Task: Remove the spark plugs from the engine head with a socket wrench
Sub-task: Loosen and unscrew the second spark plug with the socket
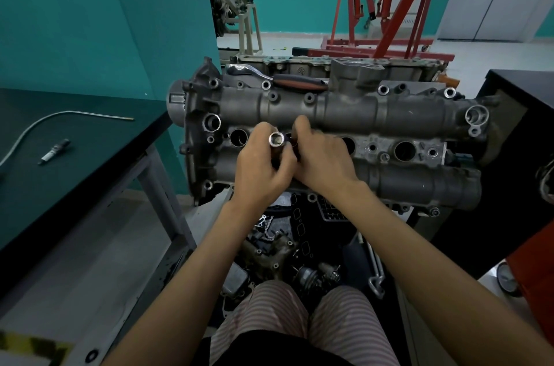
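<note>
1. We clamp our left hand [260,167] round the spark plug socket [276,141], open end up, over the engine head [344,114].
2. Our right hand [322,160] pinches something beside it; unclear what.
3. The ratchet wrench [275,79] lies beyond, along the head's far edge.

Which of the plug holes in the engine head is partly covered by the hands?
The second hole from the left, between the left hand and right hand. The holes at far left and far right stand fully open.
</note>
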`<action>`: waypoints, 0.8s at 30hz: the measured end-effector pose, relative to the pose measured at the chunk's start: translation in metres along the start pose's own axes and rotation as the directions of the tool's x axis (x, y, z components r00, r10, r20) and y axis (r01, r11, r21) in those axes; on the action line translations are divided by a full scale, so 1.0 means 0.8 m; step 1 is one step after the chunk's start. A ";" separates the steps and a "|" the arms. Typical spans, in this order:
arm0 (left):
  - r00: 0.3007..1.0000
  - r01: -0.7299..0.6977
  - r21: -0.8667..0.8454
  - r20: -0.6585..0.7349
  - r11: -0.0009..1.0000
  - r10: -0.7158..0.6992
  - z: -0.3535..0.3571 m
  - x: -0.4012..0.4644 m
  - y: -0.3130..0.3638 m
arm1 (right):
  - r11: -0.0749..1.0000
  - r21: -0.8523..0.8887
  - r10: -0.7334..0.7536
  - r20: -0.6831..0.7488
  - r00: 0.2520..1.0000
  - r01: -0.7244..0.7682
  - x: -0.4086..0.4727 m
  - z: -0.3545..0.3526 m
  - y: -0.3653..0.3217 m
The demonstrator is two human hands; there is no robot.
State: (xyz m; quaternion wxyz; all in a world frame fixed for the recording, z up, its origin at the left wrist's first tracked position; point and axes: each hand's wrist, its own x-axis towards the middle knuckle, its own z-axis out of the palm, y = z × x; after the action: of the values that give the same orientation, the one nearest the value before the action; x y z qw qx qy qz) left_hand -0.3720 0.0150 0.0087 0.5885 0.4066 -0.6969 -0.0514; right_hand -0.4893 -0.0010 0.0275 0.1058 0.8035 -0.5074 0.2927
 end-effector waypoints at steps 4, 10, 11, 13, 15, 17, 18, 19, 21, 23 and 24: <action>0.999 -0.019 0.058 -0.042 0.998 0.022 0.003 0.002 -0.002 | 1.000 -0.026 0.004 0.003 1.000 -0.004 0.000 -0.002 0.000; 0.999 -0.034 0.028 -0.032 0.999 0.035 0.002 0.000 -0.003 | 0.998 -0.068 0.009 0.006 1.000 -0.009 0.001 0.004 0.002; 0.999 -0.027 0.009 -0.026 1.000 0.027 0.002 -0.001 -0.003 | 0.998 -0.060 0.015 -0.011 1.000 -0.016 0.001 0.003 0.000; 0.999 -0.019 0.016 -0.029 1.000 0.019 0.002 -0.002 -0.003 | 0.999 -0.046 0.015 -0.023 1.000 -0.016 0.000 0.001 -0.003; 0.999 -0.017 0.044 -0.039 0.999 0.019 0.004 0.000 -0.003 | 0.999 -0.040 0.012 -0.008 1.000 -0.012 0.000 -0.001 -0.003; 0.998 -0.026 0.036 -0.063 0.999 0.029 0.005 0.002 -0.002 | 0.999 -0.051 0.005 0.011 1.000 -0.004 0.000 -0.001 0.000; 0.997 -0.039 0.037 -0.067 0.999 0.042 0.005 0.002 -0.003 | 0.997 -0.074 -0.007 0.015 1.000 0.008 0.000 0.000 0.002; 0.996 -0.054 0.045 -0.063 0.998 0.057 0.004 0.002 -0.003 | 0.994 -0.106 -0.021 0.021 1.000 0.023 0.001 0.003 0.003; 0.998 -0.043 0.043 -0.041 0.998 0.045 0.003 -0.001 -0.004 | 0.991 -0.133 -0.028 0.025 0.999 0.031 0.001 0.007 0.004; 1.000 0.003 -0.009 -0.030 1.000 -0.003 0.002 -0.003 -0.003 | 0.995 -0.100 -0.021 -0.003 1.000 0.020 0.001 0.006 0.002; 0.999 0.018 -0.025 -0.029 1.000 -0.019 0.002 -0.004 -0.003 | 0.996 -0.084 -0.021 -0.017 1.000 0.019 0.001 0.005 0.000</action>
State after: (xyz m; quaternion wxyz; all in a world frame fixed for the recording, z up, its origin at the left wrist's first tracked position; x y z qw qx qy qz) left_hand -0.3724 0.0145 0.0047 0.6033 0.4063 -0.6836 -0.0595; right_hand -0.4879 -0.0033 0.0246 0.1470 0.8007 -0.5102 0.2774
